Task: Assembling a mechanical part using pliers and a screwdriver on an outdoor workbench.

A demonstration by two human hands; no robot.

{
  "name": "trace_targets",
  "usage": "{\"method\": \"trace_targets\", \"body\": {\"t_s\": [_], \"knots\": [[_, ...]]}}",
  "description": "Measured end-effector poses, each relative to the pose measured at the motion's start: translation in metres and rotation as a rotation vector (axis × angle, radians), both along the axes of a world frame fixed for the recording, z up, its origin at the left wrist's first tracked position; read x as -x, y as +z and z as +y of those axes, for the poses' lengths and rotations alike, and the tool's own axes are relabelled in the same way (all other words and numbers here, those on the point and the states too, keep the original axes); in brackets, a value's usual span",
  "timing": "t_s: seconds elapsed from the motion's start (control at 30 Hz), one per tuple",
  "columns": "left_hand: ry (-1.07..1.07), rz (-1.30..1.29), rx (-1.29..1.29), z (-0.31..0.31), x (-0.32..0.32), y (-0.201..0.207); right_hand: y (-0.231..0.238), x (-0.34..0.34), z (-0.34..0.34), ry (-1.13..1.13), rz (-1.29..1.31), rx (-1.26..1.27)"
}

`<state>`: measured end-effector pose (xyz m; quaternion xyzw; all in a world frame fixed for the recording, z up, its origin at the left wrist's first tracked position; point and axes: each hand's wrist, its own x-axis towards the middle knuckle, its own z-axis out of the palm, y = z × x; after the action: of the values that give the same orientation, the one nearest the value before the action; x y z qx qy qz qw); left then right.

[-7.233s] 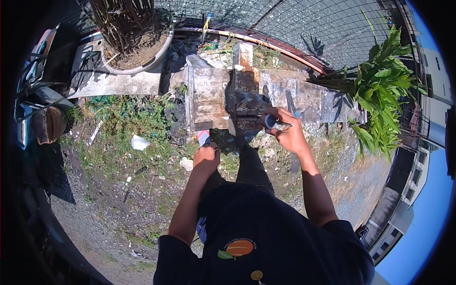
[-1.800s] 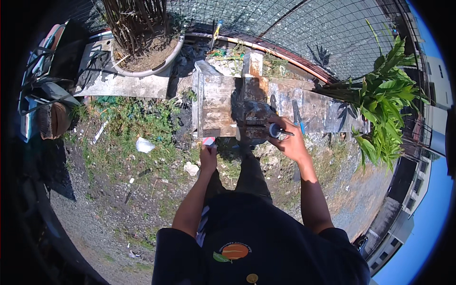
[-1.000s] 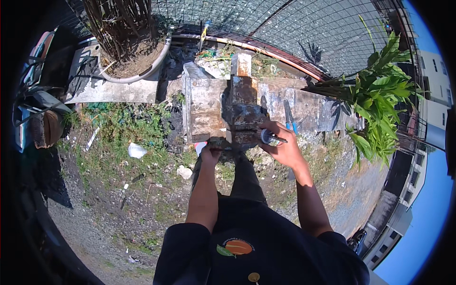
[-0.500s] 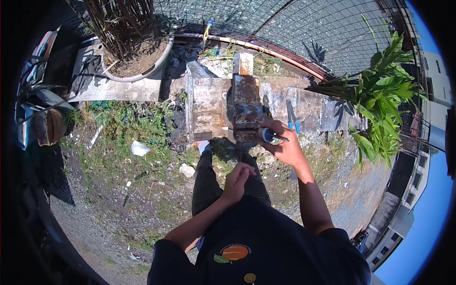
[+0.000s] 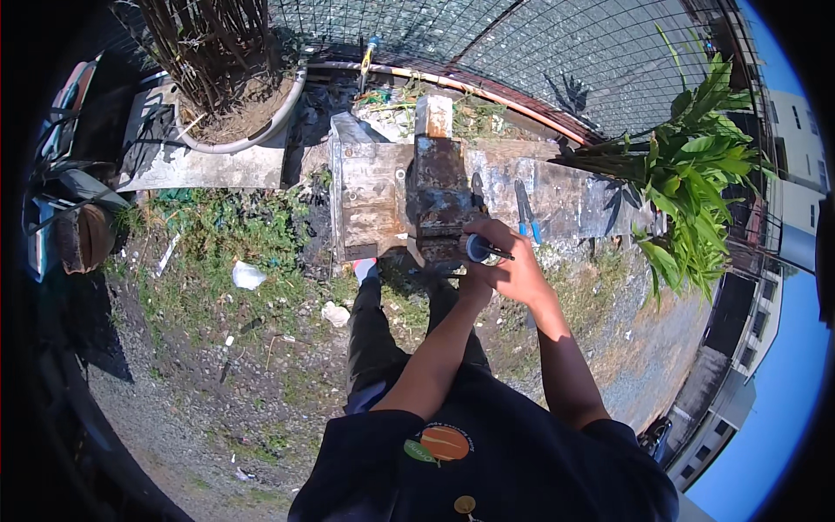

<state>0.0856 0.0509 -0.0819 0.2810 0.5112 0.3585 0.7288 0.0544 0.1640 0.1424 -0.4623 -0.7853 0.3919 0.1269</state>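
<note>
My right hand (image 5: 522, 277) is curled around a short round piece with a white rim and a dark bluish middle (image 5: 477, 248), at the near right side of a rusty bench vise (image 5: 442, 178). A thin black stick, like a pen (image 5: 501, 253), shows across the same hand; how it is held I cannot tell. Against the right hand's lower side is my left hand (image 5: 476, 285), its fingers mostly hidden beneath. Past the vise, on the weathered wooden bench (image 5: 370, 196), lie blue-handled pliers (image 5: 527, 211) and a dark narrow tool (image 5: 477, 189).
A large pot with a stalky plant (image 5: 239, 130) stands at the far left. Green leafy plants (image 5: 687, 178) hang over the bench's right end. Behind runs a wire fence (image 5: 522, 52). A hammer-like tool (image 5: 366, 63) leans at the back. Pale stones and litter (image 5: 249, 276) lie on the grass.
My left hand has moved up and right from in front of my body to meet the right hand. The right hand keeps its place beside the vise. The whole view has shifted slightly.
</note>
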Motion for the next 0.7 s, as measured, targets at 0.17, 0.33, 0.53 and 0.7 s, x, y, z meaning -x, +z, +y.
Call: {"method": "trace_targets", "body": {"t_s": [0.17,0.33,0.53,0.7], "knots": [[-0.113,0.133,0.196,0.014,0.008,0.004,0.000,0.001,0.002,0.024,-0.018,0.007],[-0.211,0.243,0.340,0.023,0.023,0.026,0.002,0.001,-0.003,-0.005,-0.036,0.023],[-0.698,0.307,-0.101,0.035,0.102,0.037,0.001,0.001,-0.008,-0.028,0.034,0.001],[-0.750,0.288,-0.381,-0.002,0.189,0.108,-0.007,-0.024,-0.021,-0.235,0.207,0.159]]}}
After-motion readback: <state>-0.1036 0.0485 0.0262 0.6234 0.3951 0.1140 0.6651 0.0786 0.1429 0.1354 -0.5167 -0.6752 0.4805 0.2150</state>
